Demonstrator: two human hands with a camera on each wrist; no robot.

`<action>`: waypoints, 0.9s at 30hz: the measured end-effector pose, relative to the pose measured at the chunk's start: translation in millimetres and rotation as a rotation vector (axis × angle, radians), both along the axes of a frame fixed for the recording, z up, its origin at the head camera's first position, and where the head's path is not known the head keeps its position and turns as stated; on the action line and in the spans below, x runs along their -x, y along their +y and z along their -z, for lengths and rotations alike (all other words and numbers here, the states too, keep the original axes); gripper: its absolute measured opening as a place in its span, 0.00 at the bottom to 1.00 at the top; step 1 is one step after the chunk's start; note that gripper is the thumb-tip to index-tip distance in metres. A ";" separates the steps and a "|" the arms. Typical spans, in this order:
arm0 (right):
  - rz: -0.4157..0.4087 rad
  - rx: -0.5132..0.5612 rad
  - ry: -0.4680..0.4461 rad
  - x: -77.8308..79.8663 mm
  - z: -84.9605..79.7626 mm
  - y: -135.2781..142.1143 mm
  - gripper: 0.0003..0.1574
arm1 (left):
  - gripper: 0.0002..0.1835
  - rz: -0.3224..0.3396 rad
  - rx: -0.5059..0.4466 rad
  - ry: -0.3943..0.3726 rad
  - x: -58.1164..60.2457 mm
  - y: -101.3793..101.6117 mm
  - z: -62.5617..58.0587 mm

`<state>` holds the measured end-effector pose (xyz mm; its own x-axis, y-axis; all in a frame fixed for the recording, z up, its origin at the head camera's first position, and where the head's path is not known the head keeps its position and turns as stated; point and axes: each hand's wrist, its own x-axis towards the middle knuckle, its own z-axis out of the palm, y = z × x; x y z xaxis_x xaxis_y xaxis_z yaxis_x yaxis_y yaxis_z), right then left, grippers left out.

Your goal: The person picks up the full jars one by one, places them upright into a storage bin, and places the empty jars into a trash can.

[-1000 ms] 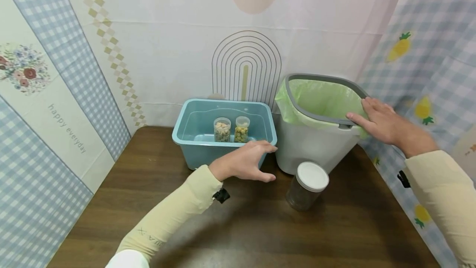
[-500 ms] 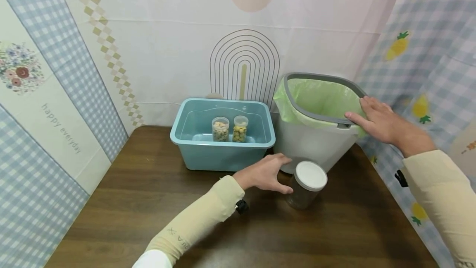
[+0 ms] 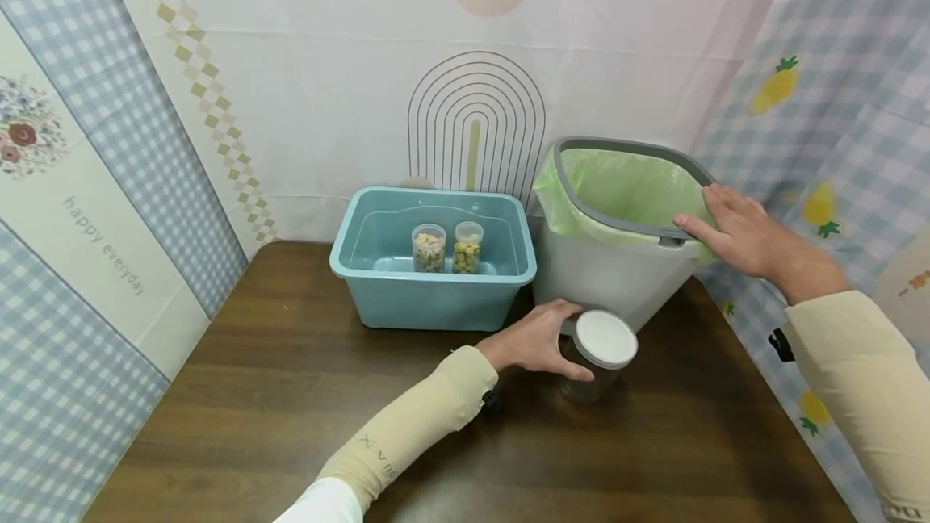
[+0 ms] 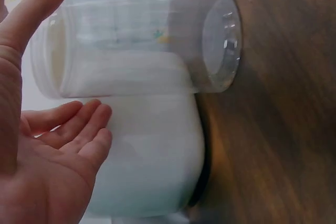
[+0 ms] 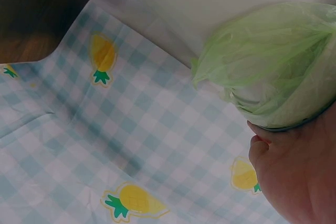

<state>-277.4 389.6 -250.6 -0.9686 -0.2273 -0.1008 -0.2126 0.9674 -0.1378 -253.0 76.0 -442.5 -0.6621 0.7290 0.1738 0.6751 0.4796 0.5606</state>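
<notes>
A clear jar (image 3: 605, 341) with a white lid stands on the brown table (image 3: 291, 402) in front of a white bin (image 3: 617, 285). My left hand (image 3: 577, 341) reaches around the jar's left side, thumb in front and fingers behind. In the left wrist view the jar (image 4: 142, 40) sits between the thumb and the spread, nearly straight fingers (image 4: 79, 124) of that hand (image 4: 79, 51), with a gap showing. My right hand (image 3: 693, 208) rests on the bin's grey rim at its right corner, fingers laid flat. The right wrist view shows this hand (image 5: 299, 177) under the green bag liner (image 5: 273, 61).
A light blue tub (image 3: 429, 305) stands left of the bin and holds two small lidded jars of snacks (image 3: 429, 248) (image 3: 467, 247). Patterned cloth walls close in the back and both sides. Bare wood lies in front of the tub.
My left hand has moved right from the tub's front edge down to the jar and now cups around it. The right hand has stayed on the bin's rim.
</notes>
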 end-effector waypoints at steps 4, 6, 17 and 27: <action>0.002 0.006 0.003 -0.8 -0.6 -0.1 0.61 | 0.51 0.011 -0.050 0.015 2.1 4.8 5.9; 0.002 0.009 0.002 -1.0 -0.6 -0.5 0.61 | 0.49 0.009 -0.064 0.027 3.1 6.4 8.9; 0.011 0.008 -0.006 -2.2 -0.1 -2.2 0.62 | 0.47 0.013 -0.105 0.040 5.2 5.5 13.2; 0.013 -0.002 -0.005 -2.6 -2.3 -1.6 0.62 | 0.45 0.022 -0.153 0.024 0.7 -6.5 5.2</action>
